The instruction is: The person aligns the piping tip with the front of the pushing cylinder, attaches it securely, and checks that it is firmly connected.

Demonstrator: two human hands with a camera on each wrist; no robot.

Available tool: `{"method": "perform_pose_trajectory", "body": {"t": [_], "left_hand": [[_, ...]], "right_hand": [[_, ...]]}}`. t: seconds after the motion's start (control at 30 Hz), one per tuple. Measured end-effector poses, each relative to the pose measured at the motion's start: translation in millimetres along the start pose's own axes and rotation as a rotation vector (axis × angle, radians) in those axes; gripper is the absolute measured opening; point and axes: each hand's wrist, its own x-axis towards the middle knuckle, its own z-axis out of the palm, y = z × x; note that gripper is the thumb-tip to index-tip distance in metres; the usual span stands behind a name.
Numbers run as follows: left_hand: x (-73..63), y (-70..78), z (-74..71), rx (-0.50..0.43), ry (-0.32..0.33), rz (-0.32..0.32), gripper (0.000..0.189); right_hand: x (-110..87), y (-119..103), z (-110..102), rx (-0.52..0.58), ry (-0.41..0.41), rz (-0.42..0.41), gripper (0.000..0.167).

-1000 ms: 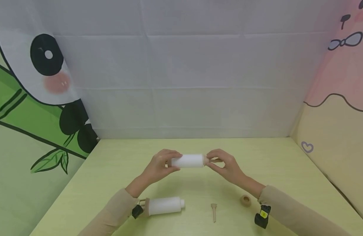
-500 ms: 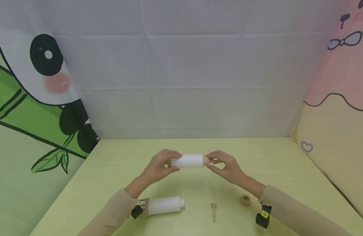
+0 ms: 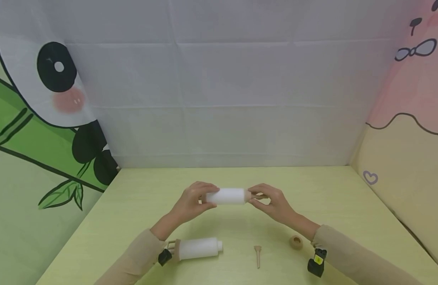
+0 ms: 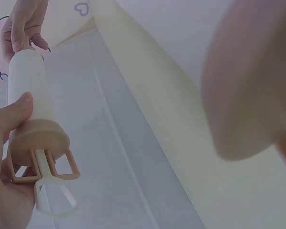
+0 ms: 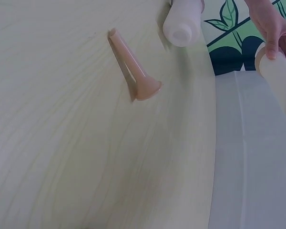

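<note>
A large syringe-shaped tool with a white barrel (image 3: 227,196) is held level above the table. My left hand (image 3: 194,201) grips its left end. In the left wrist view, the beige collar (image 4: 40,136) there has two square finger loops, and a plunger with a pale ring handle (image 4: 55,196) sticks out between them. At the other end, my right hand (image 3: 273,201) pinches the beige end cap (image 3: 248,195) between thumb and fingers, with a slender beige nozzle running back under the palm. In the right wrist view the right hand shows only at the frame's edge.
A second, similar white syringe (image 3: 199,248) lies on the table by the left forearm. To its right are a loose funnel-shaped nozzle (image 3: 258,256) and a round beige ring cap (image 3: 296,242). A white cloth wall (image 3: 233,79) stands behind the table.
Both hands and the syringe have dropped very slightly. My right fingers have shifted a little around the end cap, while the things on the table lie as before.
</note>
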Motion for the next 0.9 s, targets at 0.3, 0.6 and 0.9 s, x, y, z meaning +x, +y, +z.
{"method": "perform_pose_trajectory", "body": {"t": [0.3,0.6,0.9], "left_hand": [[-0.4,-1.0,0.2,-0.009,0.010,0.001,0.041],[0.0,-1.5,-3.9,-0.083,-0.039,0.007,0.041],[3.4,-6.1,-11.5,-0.135,-0.092,0.067,0.041]], "right_hand": [[-1.4,-2,2,-0.037,0.017,-0.006,0.047],[-13.2,29,7,-0.001,0.021,-0.110,0.037],[-13.3,32,10,0.054,0.039,-0.239,0.029]]}}
